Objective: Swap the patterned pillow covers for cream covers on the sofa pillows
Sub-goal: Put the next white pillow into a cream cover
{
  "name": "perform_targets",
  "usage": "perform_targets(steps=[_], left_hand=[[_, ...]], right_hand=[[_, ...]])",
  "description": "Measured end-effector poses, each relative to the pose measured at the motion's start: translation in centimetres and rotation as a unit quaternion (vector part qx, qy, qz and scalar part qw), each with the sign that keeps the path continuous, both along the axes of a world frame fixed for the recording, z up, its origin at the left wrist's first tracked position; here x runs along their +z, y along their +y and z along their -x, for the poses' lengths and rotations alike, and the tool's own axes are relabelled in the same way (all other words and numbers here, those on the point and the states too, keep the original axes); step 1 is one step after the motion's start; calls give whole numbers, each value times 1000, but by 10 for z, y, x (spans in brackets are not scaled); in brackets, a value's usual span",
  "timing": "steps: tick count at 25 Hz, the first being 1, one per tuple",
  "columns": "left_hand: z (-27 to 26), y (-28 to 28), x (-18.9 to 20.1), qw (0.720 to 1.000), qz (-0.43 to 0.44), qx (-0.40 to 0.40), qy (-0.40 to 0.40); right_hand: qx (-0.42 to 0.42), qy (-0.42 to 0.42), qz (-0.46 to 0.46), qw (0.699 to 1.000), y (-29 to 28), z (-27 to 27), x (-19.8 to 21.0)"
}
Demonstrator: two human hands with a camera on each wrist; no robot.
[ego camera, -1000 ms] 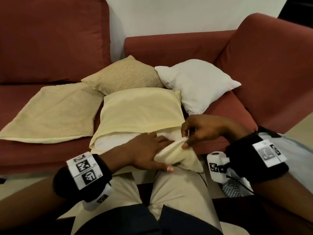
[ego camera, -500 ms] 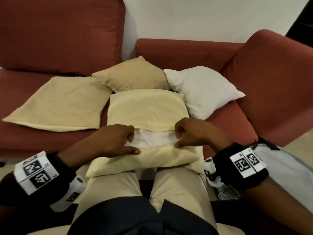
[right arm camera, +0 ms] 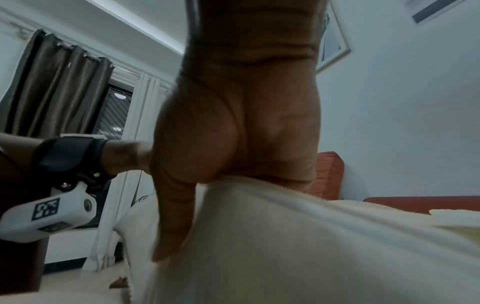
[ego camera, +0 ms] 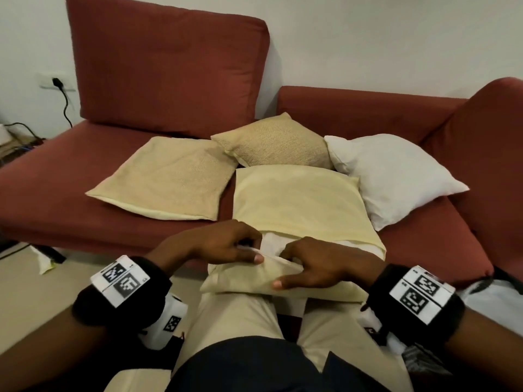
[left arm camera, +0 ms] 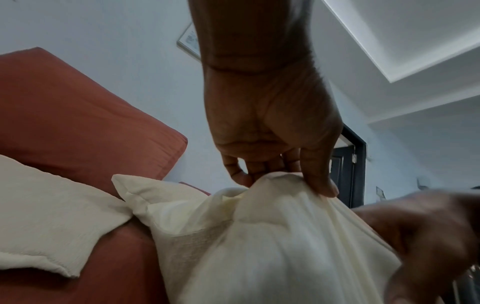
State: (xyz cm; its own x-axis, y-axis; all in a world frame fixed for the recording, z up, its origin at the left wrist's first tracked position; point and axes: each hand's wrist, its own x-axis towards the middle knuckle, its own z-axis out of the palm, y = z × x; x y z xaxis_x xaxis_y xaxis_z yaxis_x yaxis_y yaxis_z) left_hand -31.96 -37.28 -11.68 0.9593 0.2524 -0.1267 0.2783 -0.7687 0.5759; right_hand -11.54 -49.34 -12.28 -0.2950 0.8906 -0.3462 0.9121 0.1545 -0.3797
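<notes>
The cream cover [ego camera: 300,205], half over a white pillow [ego camera: 271,244], lies on the red sofa [ego camera: 169,66] edge against the person's knees. The left hand [ego camera: 218,244] pinches its open edge; the right hand [ego camera: 325,264] seems to grip beside it. Since half a second ago, both hands sit closer together.

Bare sofa seat [ego camera: 56,176] lies open at far left. The flat cream cover [ego camera: 167,179], patterned pillow [ego camera: 277,142] and white pillow [ego camera: 393,176] crowd the seat beyond the half-covered pillow [ego camera: 300,205]; narrow red gap between cover and pillow.
</notes>
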Motion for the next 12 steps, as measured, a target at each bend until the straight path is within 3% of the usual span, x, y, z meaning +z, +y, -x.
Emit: perform_targets(steps=[3,5,8,10,12], left_hand=[[-2,2,11,994,26,20,-107],[0,10,5,998,-29,41,-42],[10,24,-6,975,-64,89,192],[16,26,-4,972,-45,97,208],[20,23,1,986,-14,97,133]], right_hand=[[-1,-104,59,993,10,-2,14],[9,-117,82,990,18,-7,16],[-3,-98,102,990,23,-11,7],[-7,-68,89,994,24,-11,4],[-15,-6,56,998,27,-12,7]])
